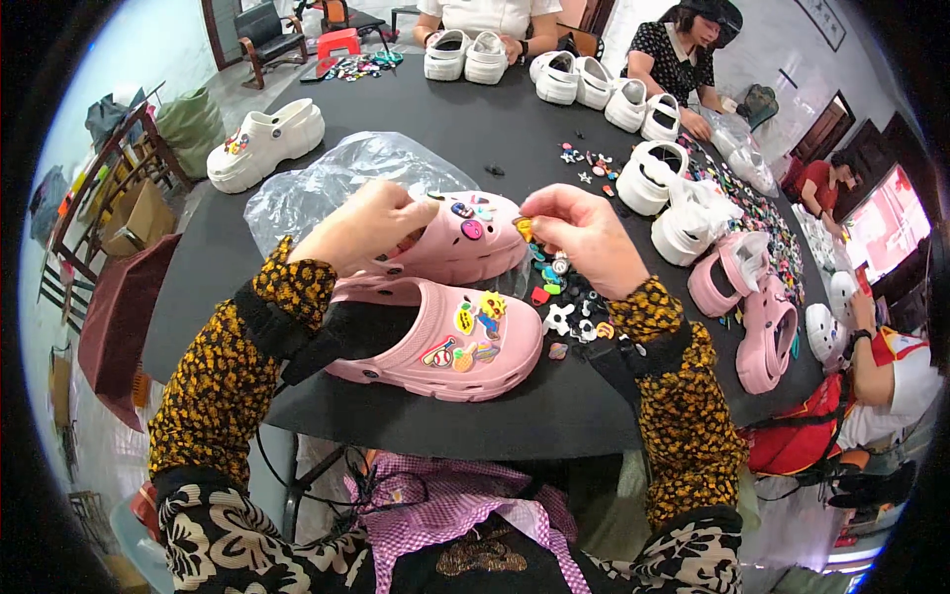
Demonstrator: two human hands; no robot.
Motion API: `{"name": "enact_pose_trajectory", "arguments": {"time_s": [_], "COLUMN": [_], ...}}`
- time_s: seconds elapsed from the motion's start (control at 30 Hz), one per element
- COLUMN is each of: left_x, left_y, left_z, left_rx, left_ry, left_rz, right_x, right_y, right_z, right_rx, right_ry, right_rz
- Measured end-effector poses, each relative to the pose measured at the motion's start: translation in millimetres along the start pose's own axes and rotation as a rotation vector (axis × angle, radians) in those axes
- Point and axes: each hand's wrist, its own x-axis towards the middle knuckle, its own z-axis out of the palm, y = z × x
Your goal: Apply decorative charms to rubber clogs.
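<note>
a crumpled clear plastic bag (336, 183) lies on the black table just beyond the left hand (361, 226), which grips the far pink clog resting on the bag's near edge. more clear plastic wrapping (737, 148) is heaped well to the right of and beyond the right hand (584, 238), near the table's far right edge. a brown cardboard box (139, 220) sits on the floor well to the left of the left hand, by a wooden rack. a framed picture or sign (823, 22), dark-edged and pale inside, hangs on the wall far beyond the right hand, too small to make out.
</note>
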Motion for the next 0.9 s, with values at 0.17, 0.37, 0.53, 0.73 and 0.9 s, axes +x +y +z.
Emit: {"name": "enact_pose_trajectory", "arguments": {"time_s": [0.17, 0.37, 0.53, 0.73, 0.9], "left_x": [-3.8, -1.8, 4.6, 13.5, 28.9], "left_y": [0.3, -20.5, -16.5, -5.8, -6.7], "left_z": [4.4, 1.7, 4.8, 1.5, 12.8], "left_rx": [-0.135, -0.116, -0.264, -0.393, -0.69], "left_ry": [-0.194, -0.224, -0.353, -0.311, -0.226], "left_rz": [-0.004, 0.331, 0.075, -0.126, -0.104], "right_x": [27.6, 45.9, 46.8, 56.0, 70.8], "right_y": [6.6, 28.3, 28.5, 36.5, 36.5], "right_z": [15.7, 28.6, 28.8, 22.9, 16.2], "right_rx": [-0.214, -0.521, -0.824, -0.683, -0.765], "right_ry": [0.04, 0.048, 0.177, 0.072, 0.146], "right_rz": [-0.12, -0.236, -0.326, -0.264, -0.336]}}
